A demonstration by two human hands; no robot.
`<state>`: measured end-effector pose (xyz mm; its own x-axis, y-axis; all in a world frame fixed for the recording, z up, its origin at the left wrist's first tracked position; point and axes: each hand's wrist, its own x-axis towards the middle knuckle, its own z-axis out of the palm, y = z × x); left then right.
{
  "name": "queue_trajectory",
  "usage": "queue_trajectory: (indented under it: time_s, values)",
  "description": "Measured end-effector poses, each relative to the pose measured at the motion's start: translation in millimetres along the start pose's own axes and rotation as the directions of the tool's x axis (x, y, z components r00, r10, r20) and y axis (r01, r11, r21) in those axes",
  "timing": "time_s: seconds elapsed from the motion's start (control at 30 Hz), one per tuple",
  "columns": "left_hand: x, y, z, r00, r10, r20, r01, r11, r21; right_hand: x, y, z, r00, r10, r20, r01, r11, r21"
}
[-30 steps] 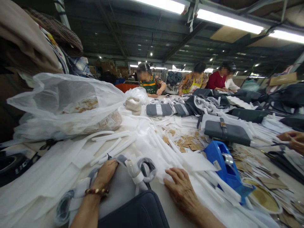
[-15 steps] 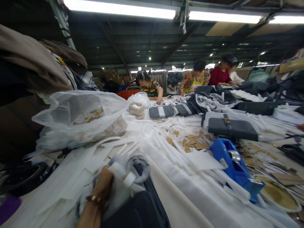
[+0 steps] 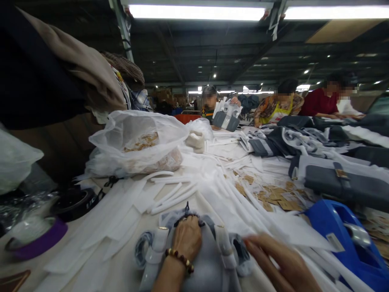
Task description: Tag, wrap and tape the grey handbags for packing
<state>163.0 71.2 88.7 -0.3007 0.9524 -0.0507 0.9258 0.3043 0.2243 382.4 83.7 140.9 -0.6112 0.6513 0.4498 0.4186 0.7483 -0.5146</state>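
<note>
left hand (image 3: 188, 237) on 1 bag (image 3: 209, 253) — 2 coiled straps (image 3: 141, 244)

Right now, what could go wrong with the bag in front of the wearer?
The loose white strips just beyond the grey bag could snag or get dragged along if it shifts. The right hand, close beside the wrapped coil, might knock its wrapping loose.

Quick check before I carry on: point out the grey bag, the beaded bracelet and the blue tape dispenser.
Grey bag (image 3: 210, 253): head view, on its body.
Beaded bracelet (image 3: 180, 259): head view, on its middle beads.
Blue tape dispenser (image 3: 349, 252): head view, on its blue side.
</note>
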Motion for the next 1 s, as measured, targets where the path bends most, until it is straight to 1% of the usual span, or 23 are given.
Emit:
queue_trajectory:
  time_s: [0.03, 0.07, 0.1, 0.17, 0.2, 0.27, 0.3, 0.37, 0.47, 0.53, 0.57, 0.6, 0.63, 0.7, 0.73, 0.77, 0.8, 0.83, 0.87, 0.9, 0.93, 0.97, 1.0]
  values:
    - [-1.0, 0.5, 0.2, 1.0, -0.002, -0.007, 0.002, 1.0, -0.006, 30.0, 12.5, 11.5, 0.995, 0.056, 0.085, -0.058, 0.998, 0.015]
    - [-1.7, 0.8, 0.8, 1.0, -0.004, -0.012, 0.004, 1.0, -0.011, 59.2, 23.3, 26.2, 0.975, 0.104, 0.198, -0.109, 0.994, 0.012]
    - [-2.1, 0.8, 1.9, 1.0, -0.005, -0.019, 0.005, 1.0, -0.016, 85.9, 32.0, 43.1, 0.936, 0.125, 0.33, -0.129, 0.992, -0.009]
    - [-1.8, -0.6, 5.1, 0.999, 0.006, -0.043, -0.007, 0.999, -0.033, 127.5, 44.0, 79.3, 0.904, 0.114, 0.412, -0.119, 0.993, -0.014]
    - [-1.2, -1.9, 7.3, 0.998, 0.017, -0.06, -0.02, 0.999, -0.044, 141.4, 47.7, 96.4, 0.888, 0.113, 0.445, -0.116, 0.993, -0.019]
    - [0.8, -5.1, 12.2, 0.996, 0.036, -0.085, -0.042, 0.997, -0.063, 156.2, 52.0, 124.5, 0.868, 0.107, 0.485, -0.116, 0.993, -0.01]
    - [1.9, -6.7, 14.6, 0.995, 0.041, -0.09, -0.047, 0.997, -0.067, 158.4, 53.0, 134.4, 0.859, 0.103, 0.501, -0.12, 0.993, 0.002]
    - [4.1, -9.1, 18.9, 0.995, 0.043, -0.085, -0.048, 0.997, -0.063, 156.1, 53.9, 145.1, 0.843, 0.089, 0.531, -0.138, 0.989, 0.053]
    - [6.0, -10.6, 22.1, 0.992, 0.063, -0.113, -0.07, 0.996, -0.063, 145.6, 55.0, 142.8, 0.8, 0.062, 0.597, -0.204, 0.963, 0.174]
    - [6.0, -11.0, 21.8, 0.983, 0.065, -0.169, -0.082, 0.992, -0.093, 137.9, 56.6, 133.9, 0.772, 0.042, 0.635, -0.26, 0.931, 0.255]
    - [5.5, -11.2, 21.2, 0.978, 0.058, -0.2, -0.082, 0.99, -0.112, 134.3, 57.5, 128.1, 0.769, 0.039, 0.638, -0.285, 0.915, 0.287]
    - [4.8, -11.5, 20.6, 0.973, 0.049, -0.228, -0.08, 0.989, -0.128, 130.9, 57.9, 121.5, 0.777, 0.046, 0.628, -0.304, 0.901, 0.311]
    - [3.8, -12.1, 19.9, 0.967, 0.039, -0.252, -0.077, 0.987, -0.141, 127.6, 57.4, 114.1, 0.797, 0.063, 0.601, -0.317, 0.89, 0.327]
    - [1.3, -13.9, 19.3, 0.958, 0.035, -0.286, -0.082, 0.985, -0.154, 120.3, 51.5, 96.7, 0.863, 0.123, 0.489, -0.32, 0.884, 0.341]
    - [-0.2, -15.0, 19.4, 0.942, 0.051, -0.332, -0.107, 0.982, -0.154, 115.9, 45.3, 87.2, 0.896, 0.157, 0.415, -0.314, 0.885, 0.343]
    - [-1.8, -16.3, 19.6, 0.913, 0.072, -0.401, -0.143, 0.979, -0.148, 111.0, 36.7, 77.8, 0.926, 0.176, 0.335, -0.294, 0.892, 0.344]
    - [-3.4, -17.4, 19.9, 0.874, 0.096, -0.476, -0.181, 0.974, -0.136, 105.5, 26.1, 69.2, 0.951, 0.166, 0.259, -0.251, 0.905, 0.343]
    - [-5.1, -18.4, 20.1, 0.828, 0.118, -0.548, -0.218, 0.968, -0.121, 99.8, 14.2, 62.0, 0.971, 0.13, 0.202, -0.193, 0.923, 0.333]
    - [-6.8, -19.0, 20.1, 0.782, 0.138, -0.608, -0.252, 0.962, -0.106, 94.4, 2.1, 57.2, 0.982, 0.074, 0.171, -0.124, 0.946, 0.301]
    - [-8.4, -19.4, 19.9, 0.745, 0.153, -0.65, -0.28, 0.955, -0.096, 89.7, -9.3, 54.9, 0.984, 0.025, 0.177, -0.065, 0.972, 0.224]
    - [-9.7, -19.6, 19.5, 0.725, 0.162, -0.67, -0.299, 0.95, -0.093, 86.3, -19.0, 55.4, 0.978, 0.001, 0.208, -0.024, 0.994, 0.11]
    - [-10.9, -19.6, 19.1, 0.71, 0.17, -0.684, -0.315, 0.945, -0.091, 84.7, -26.5, 58.4, 0.968, 0.012, 0.252, -0.006, 1.0, -0.022]
    - [-11.6, -19.6, 18.8, 0.689, 0.181, -0.702, -0.336, 0.938, -0.088, 85.0, -31.4, 63.2, 0.954, 0.057, 0.293, -0.012, 0.988, -0.151]
